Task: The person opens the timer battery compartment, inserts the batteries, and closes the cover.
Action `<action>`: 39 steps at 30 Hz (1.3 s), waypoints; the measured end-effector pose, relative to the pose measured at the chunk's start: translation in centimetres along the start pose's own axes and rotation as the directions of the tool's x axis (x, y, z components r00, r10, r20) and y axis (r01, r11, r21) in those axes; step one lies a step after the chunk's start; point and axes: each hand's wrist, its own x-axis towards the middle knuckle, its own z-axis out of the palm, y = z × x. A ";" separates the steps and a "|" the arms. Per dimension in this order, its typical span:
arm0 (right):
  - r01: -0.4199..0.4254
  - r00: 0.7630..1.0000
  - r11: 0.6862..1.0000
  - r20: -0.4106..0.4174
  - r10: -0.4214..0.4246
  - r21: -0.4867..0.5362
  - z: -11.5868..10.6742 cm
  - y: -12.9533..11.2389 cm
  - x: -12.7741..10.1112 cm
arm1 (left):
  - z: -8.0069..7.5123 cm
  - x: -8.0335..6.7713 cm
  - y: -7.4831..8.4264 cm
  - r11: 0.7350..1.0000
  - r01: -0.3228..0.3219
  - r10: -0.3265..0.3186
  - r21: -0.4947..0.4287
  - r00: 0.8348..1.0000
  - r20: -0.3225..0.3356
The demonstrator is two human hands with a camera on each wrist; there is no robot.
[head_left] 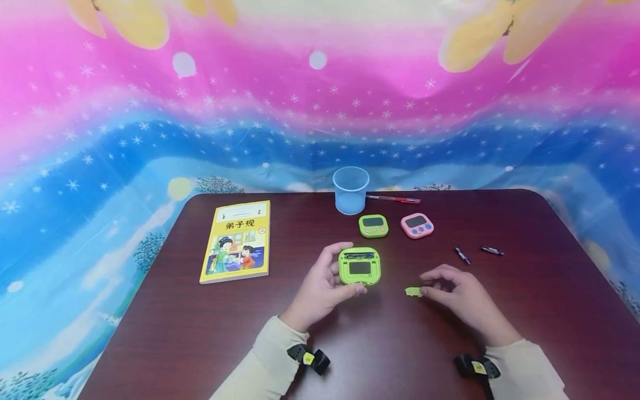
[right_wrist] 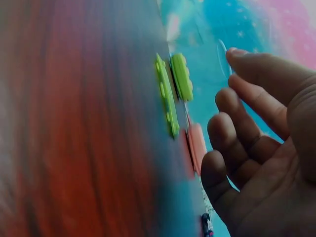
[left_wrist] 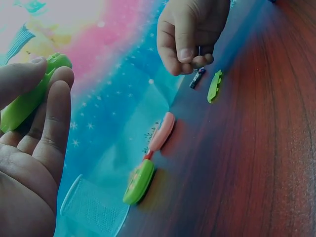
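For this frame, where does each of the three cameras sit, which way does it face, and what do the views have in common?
Head: worn on the head, looking forward and down at the table; shows both sleeves, the left hand holding the green timer and the right hand by the small green cover.
Left wrist: low at the left palm, facing across the table to the right hand.
Right wrist: low at the right palm, showing the right hand's fingers.
Shared: all three views show the pink timer and the second green timer.
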 end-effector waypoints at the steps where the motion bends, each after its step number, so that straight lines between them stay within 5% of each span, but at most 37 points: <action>1: -0.002 1.000 1.000 0.002 0.002 -0.005 -0.1 0.2 0.0 | -0.1 0.0 0.0 1.000 0.004 -0.004 -0.001 1.000 -0.001; 21: 0.020 0.998 0.983 0.062 -0.009 -0.183 -0.1 1.1 0.1 | 0.1 0.0 0.3 1.000 -0.004 0.003 0.006 1.000 0.008; 39: 0.057 0.997 0.977 0.067 -0.044 -0.206 0.4 0.8 0.2 | 0.3 0.0 0.2 1.000 0.001 -0.001 0.019 1.000 0.018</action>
